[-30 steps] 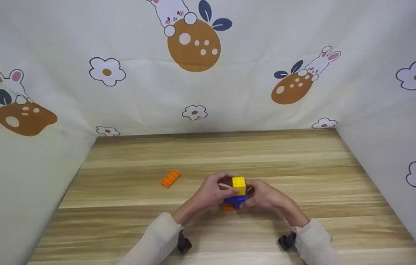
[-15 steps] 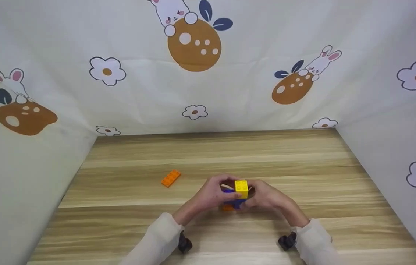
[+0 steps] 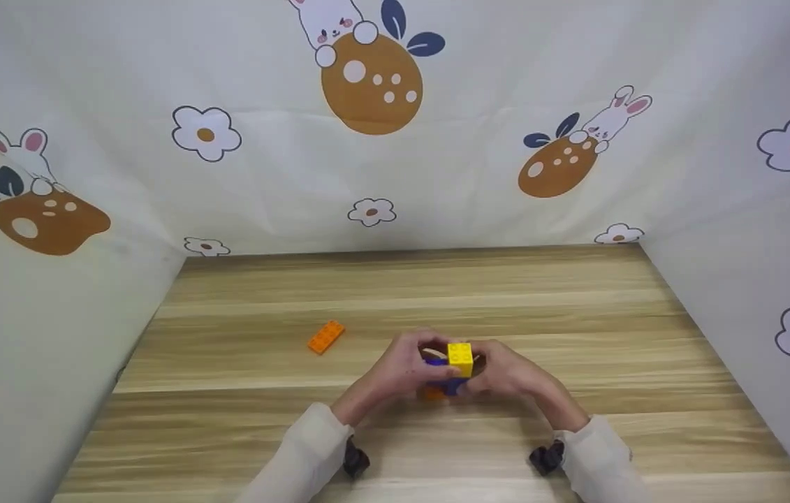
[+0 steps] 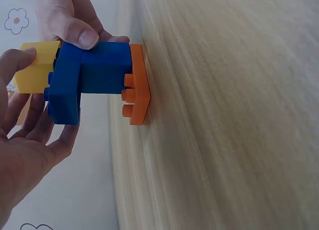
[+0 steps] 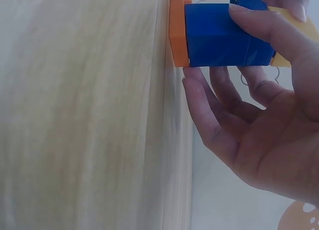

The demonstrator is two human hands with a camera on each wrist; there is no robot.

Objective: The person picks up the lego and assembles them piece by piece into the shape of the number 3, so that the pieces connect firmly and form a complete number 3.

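Observation:
A small stack of toy building bricks stands on the table between both hands. At its bottom is an orange brick (image 4: 142,88), with a blue brick (image 4: 107,68) on it and a second blue brick (image 4: 66,90) above that, overhanging to one side. A yellow brick (image 3: 460,359) tops the stack at one end; whether it is fully seated I cannot tell. My left hand (image 3: 405,365) pinches the yellow brick between thumb and fingers. From the other side my right hand (image 3: 506,370) grips the blue bricks, its thumb on their near face and fingers behind.
A loose orange brick (image 3: 326,337) lies studs up on the wooden table (image 3: 262,405), left of the hands. Patterned fabric (image 3: 283,181) walls the table at the back and both sides.
The yellow brick, with my left hand on it, has shifted slightly right and nearer to me, mostly in the first half second. My right hand has hardly moved.

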